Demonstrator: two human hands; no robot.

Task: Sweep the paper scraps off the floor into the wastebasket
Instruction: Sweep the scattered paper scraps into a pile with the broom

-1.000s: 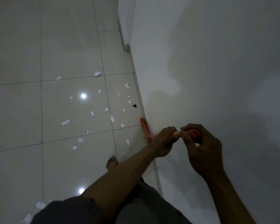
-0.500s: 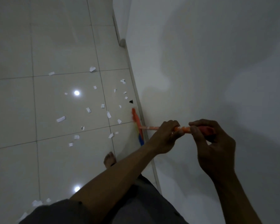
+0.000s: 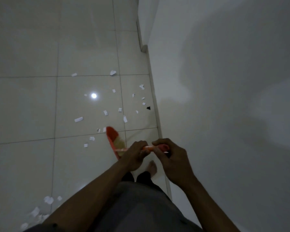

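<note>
An orange broom with pale bristles reaches down to the white tiled floor in front of me. My left hand grips its handle lower down, and my right hand grips the red upper end just beside it. Several white paper scraps lie scattered over the tiles ahead and left of the broom head, with one black scrap near the wall. More scraps lie at the lower left. No wastebasket is in view.
A white wall with a skirting board runs along the right side. A corner juts out farther ahead. My bare foot stands on the tiles beneath my hands. A ceiling light reflects on the floor.
The broom head has swung from the base of the wall leftward onto the open tiles among the scraps. Both hands keep hold of the handle.
</note>
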